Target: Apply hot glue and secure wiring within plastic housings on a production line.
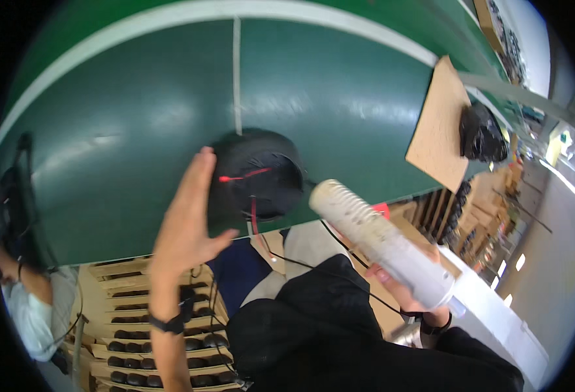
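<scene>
Far left, a co-worker in a white sleeve (pixel 52 320) is sitting at the same green bench (pixel 339 111), a dark item (pixel 16 202) lying by them, too blurred to identify. Below the bench edge, a wooden rack (pixel 127 284) is holding rows of dark rounded pieces (pixel 134 362), probably lined up to sit apart and within reach. My left hand (pixel 186 228) is hovering flat at the near side, fingers extended and together, thumb spread away, gripping nothing; whether the fingertips are touching the work I cannot tell. Just right of it, the black round cap-like piece (pixel 268 163) is resting on the bench near its front edge, hollow facing up, which is leaving its inside exposed to me. A red strip (pixel 256 172) is lying across that hollow; another red strip (pixel 254 215) is hanging toward the edge. My right hand (pixel 401 287) is closing round the rear of a white cylindrical tool (pixel 379 238), likely so its ribbed front end can be pointing at the piece. Far right, a tan board (pixel 437 127) is lying angled, a black plastic bundle (pixel 483 134) sitting beside it, seemingly out of the working area
</scene>
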`<state>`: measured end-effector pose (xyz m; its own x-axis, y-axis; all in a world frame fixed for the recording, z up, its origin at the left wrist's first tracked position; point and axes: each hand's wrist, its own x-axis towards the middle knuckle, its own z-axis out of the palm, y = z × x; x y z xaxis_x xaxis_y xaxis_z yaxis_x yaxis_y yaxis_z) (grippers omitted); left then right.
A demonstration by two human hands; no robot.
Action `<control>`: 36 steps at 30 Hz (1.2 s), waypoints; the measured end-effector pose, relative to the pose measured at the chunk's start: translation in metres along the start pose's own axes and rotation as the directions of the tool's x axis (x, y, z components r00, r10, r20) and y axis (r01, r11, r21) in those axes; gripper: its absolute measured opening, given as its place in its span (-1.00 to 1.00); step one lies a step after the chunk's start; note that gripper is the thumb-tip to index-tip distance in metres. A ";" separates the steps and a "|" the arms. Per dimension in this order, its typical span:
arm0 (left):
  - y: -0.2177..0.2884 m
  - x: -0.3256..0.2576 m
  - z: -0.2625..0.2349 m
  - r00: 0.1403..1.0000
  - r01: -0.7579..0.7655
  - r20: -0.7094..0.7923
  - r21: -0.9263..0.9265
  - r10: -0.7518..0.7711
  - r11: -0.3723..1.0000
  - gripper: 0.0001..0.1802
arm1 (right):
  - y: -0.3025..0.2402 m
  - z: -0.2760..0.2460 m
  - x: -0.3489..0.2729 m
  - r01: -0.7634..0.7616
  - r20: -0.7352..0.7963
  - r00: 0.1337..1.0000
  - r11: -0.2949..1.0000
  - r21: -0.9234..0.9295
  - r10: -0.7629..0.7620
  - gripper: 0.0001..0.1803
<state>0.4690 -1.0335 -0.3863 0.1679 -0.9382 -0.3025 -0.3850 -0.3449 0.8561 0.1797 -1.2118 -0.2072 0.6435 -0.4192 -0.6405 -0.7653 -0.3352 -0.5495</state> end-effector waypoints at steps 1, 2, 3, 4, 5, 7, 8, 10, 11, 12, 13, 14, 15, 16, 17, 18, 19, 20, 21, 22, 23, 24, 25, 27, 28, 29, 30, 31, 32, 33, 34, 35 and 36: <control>0.000 -0.005 0.003 0.997 -0.052 -0.057 0.030 0.054 0.998 0.37 | 0.006 0.004 -0.004 -0.013 -0.113 0.993 0.992 0.126 0.027 -0.60; 0.002 -0.008 0.007 0.988 -0.097 -0.112 0.069 0.104 0.993 0.45 | 0.011 0.008 -0.011 -0.008 -0.203 0.977 0.966 0.260 0.063 -0.59; 0.010 -0.007 0.012 0.982 -0.118 -0.144 0.043 0.123 0.992 0.45 | 0.019 0.004 -0.014 -0.057 -0.252 0.956 0.940 0.335 0.148 -0.60; 0.013 -0.003 0.024 0.966 -0.122 -0.226 0.043 0.129 0.992 0.43 | 0.032 -0.001 -0.012 -0.099 -0.271 0.935 0.901 0.422 0.230 -0.61; 0.019 -0.002 0.028 0.960 -0.123 -0.246 0.049 0.131 0.991 0.41 | 0.064 0.003 -0.001 0.050 -0.424 0.895 0.915 0.401 0.137 -0.60; 0.029 0.001 0.042 0.939 -0.075 -0.328 0.084 0.099 0.994 0.44 | 0.105 -0.005 0.043 0.210 -0.552 0.831 0.955 0.209 -0.062 -0.55; 0.030 0.000 0.049 0.938 -0.053 -0.343 0.028 0.059 0.998 0.46 | 0.118 -0.014 0.062 0.219 -0.536 0.827 0.975 0.030 -0.170 -0.51; 0.034 -0.010 0.064 0.924 0.049 -0.376 -0.061 -0.068 0.997 0.47 | 0.161 -0.011 0.106 0.259 -0.557 0.763 0.944 -0.203 -0.329 -0.42; 0.031 -0.018 0.076 0.896 0.058 -0.436 -0.069 -0.082 0.996 0.46 | 0.177 -0.011 0.124 0.348 -0.534 0.745 0.916 -0.201 -0.400 -0.42; 0.029 -0.027 0.080 0.869 0.060 -0.488 -0.074 -0.088 0.995 0.45 | 0.187 -0.013 0.142 0.352 -0.504 0.760 0.911 -0.212 -0.411 -0.41; 0.026 -0.035 0.082 0.837 0.082 -0.540 -0.042 -0.092 0.996 0.45 | 0.194 -0.011 0.155 0.344 -0.478 0.775 0.910 -0.230 -0.414 -0.39; 0.026 -0.044 0.087 0.808 0.085 -0.575 -0.095 -0.125 0.992 0.44 | 0.202 -0.004 0.164 0.402 -0.462 0.756 0.886 -0.230 -0.463 -0.39; 0.029 -0.049 0.091 0.783 0.074 -0.604 -0.151 -0.152 0.986 0.43 | 0.210 -0.001 0.172 0.382 -0.476 0.733 0.873 -0.304 -0.486 -0.39; 0.033 -0.058 0.088 0.753 0.083 -0.640 -0.134 -0.150 0.988 0.43 | 0.214 -0.001 0.181 0.355 -0.493 0.706 0.857 -0.374 -0.508 -0.39; 0.037 -0.074 0.089 0.716 0.137 -0.664 -0.170 -0.216 0.976 0.42 | 0.216 0.001 0.185 0.394 -0.480 0.689 0.837 -0.379 -0.542 -0.39; 0.041 -0.088 0.089 0.676 0.182 -0.683 -0.209 -0.277 0.961 0.42 | 0.217 0.001 0.187 0.352 -0.527 0.669 0.848 -0.395 -0.524 -0.42; 0.045 -0.110 0.090 0.605 0.192 -0.751 -0.185 -0.265 0.964 0.40 | 0.216 0.004 0.188 0.315 -0.566 0.648 0.857 -0.409 -0.509 -0.45; 0.048 -0.137 0.091 0.567 0.197 -0.779 -0.186 -0.267 0.962 0.40 | 0.217 0.004 0.188 0.355 -0.548 0.634 0.834 -0.421 -0.546 -0.45; 0.060 -0.167 0.086 0.513 0.249 -0.810 -0.178 -0.286 0.952 0.39 | 0.218 -0.003 0.186 0.313 -0.497 0.654 0.803 -0.508 -0.570 -0.37; 0.073 -0.198 0.083 0.444 0.303 -0.842 -0.180 -0.305 0.936 0.38 | 0.214 -0.010 0.187 0.280 -0.440 0.669 0.752 -0.597 -0.599 -0.21; 0.083 -0.229 0.081 0.369 0.360 -0.885 -0.145 -0.283 0.922 0.38 | 0.209 -0.012 0.186 0.330 -0.397 0.650 0.711 -0.621 -0.648 -0.21; 0.095 -0.262 0.081 0.298 0.419 -0.919 -0.117 -0.259 0.900 0.38 | 0.208 -0.013 0.183 0.322 -0.397 0.630 0.689 -0.649 -0.668 -0.25; 0.112 -0.297 0.080 0.245 0.396 -0.940 -0.125 -0.236 0.910 0.37 | 0.206 -0.010 0.179 0.302 -0.409 0.610 0.676 -0.672 -0.679 -0.29; 0.176 -0.364 0.071 0.160 0.372 -0.970 -0.114 -0.184 0.921 0.37 | 0.214 -0.003 0.173 0.294 -0.404 0.551 0.623 -0.725 -0.730 -0.31; 0.208 -0.404 0.074 0.105 0.369 -0.979 -0.123 -0.173 0.921 0.38 | 0.216 0.004 0.172 0.263 -0.400 0.508 0.579 -0.772 -0.763 -0.34; 0.233 -0.448 0.085 0.028 0.429 -0.985 -0.140 -0.167 0.893 0.37 | 0.216 0.010 0.171 0.287 -0.378 0.490 0.555 -0.781 -0.785 -0.34; 0.257 -0.491 0.098 -0.044 0.484 -0.986 -0.161 -0.159 0.860 0.37 | 0.218 0.014 0.170 0.270 -0.379 0.442 0.524 -0.808 -0.813 -0.37; 0.293 -0.528 0.103 -0.099 0.412 -0.975 -0.223 -0.200 0.884 0.36 | 0.223 0.018 0.171 0.284 -0.363 0.427 0.504 -0.816 -0.828 -0.37; 0.324 -0.571 0.112 -0.156 0.338 -0.958 -0.280 -0.240 0.898 0.34 | 0.234 0.022 0.184 0.297 -0.374 0.421 0.515 -0.804 -0.826 -0.39; 0.334 -0.620 0.130 -0.231 0.480 -0.957 -0.267 -0.173 0.836 0.33 | 0.250 0.023 0.198 0.307 -0.390 0.416 0.531 -0.790 -0.821 -0.41; 0.346 -0.668 0.152 -0.295 0.615 -0.950 -0.271 -0.103 0.740 0.31 | 0.255 0.034 0.207 0.325 -0.399 0.419 0.546 -0.773 -0.815 -0.43; 0.362 -0.702 0.171 -0.405 0.497 -0.903 -0.348 -0.143 0.795 0.25 | 0.250 0.047 0.204 0.333 -0.412 0.426 0.563 -0.756 -0.806 -0.46; 0.373 -0.738 0.189 -0.495 0.363 -0.849 -0.398 -0.188 0.842 0.19 | 0.244 0.058 0.196 0.332 -0.435 0.431 0.587 -0.738 -0.791 -0.48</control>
<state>0.0295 -0.4748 0.0772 0.7595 0.5520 0.3442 0.0981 -0.6202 0.7783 0.1203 -1.3267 -0.4984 0.8758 -0.2826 0.3913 -0.2473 -0.9589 -0.1390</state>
